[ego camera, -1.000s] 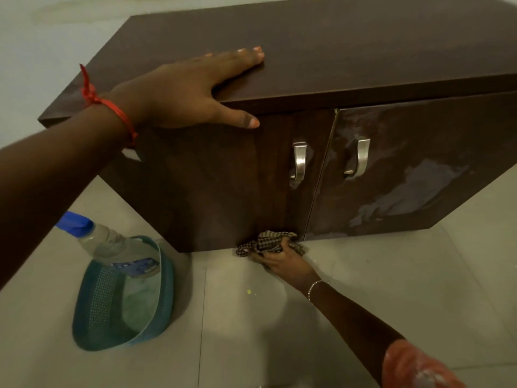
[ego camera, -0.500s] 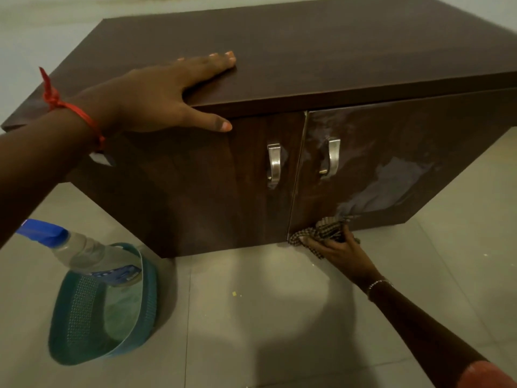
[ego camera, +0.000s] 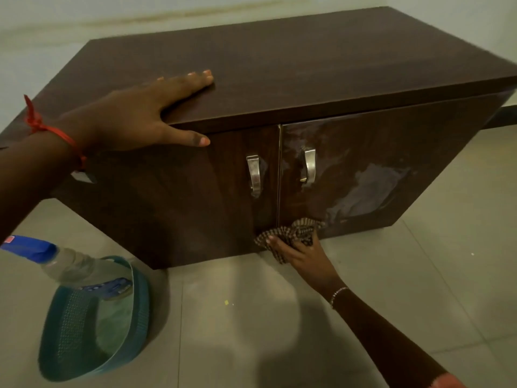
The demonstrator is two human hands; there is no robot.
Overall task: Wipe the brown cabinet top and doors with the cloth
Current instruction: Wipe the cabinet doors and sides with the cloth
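Cabinet [ego camera: 307,65]: brown, low, standing on the tiled floor [ego camera: 251,331]; its top faces you, both doors are closed.
Left door [ego camera: 173,208]: dark, matte-looking, with a metal handle [ego camera: 254,175] near its right edge.
Right door [ego camera: 391,163]: glossy, with pale smears across its middle and a handle [ego camera: 308,166] near its left edge.
Left hand [ego camera: 134,119]: yours, released and flat on the cabinet's front left edge; fingers lie on the top, the thumb points along the front lip. A red thread [ego camera: 47,130] circles the wrist.
Right hand [ego camera: 302,253]: your grip is clenched on the cloth, pressing it against the bottom of the doors where they meet. A thin bracelet [ego camera: 338,295] sits on the wrist.
Cloth [ego camera: 293,233]: checked, brown and bunched, touching the lower corners of both doors just above the floor.
Basket [ego camera: 84,331]: teal, perforated, on the floor left of the cabinet.
Bottle [ego camera: 70,267]: clear with a blue cap, tilted, resting in the basket with its neck past the rim.
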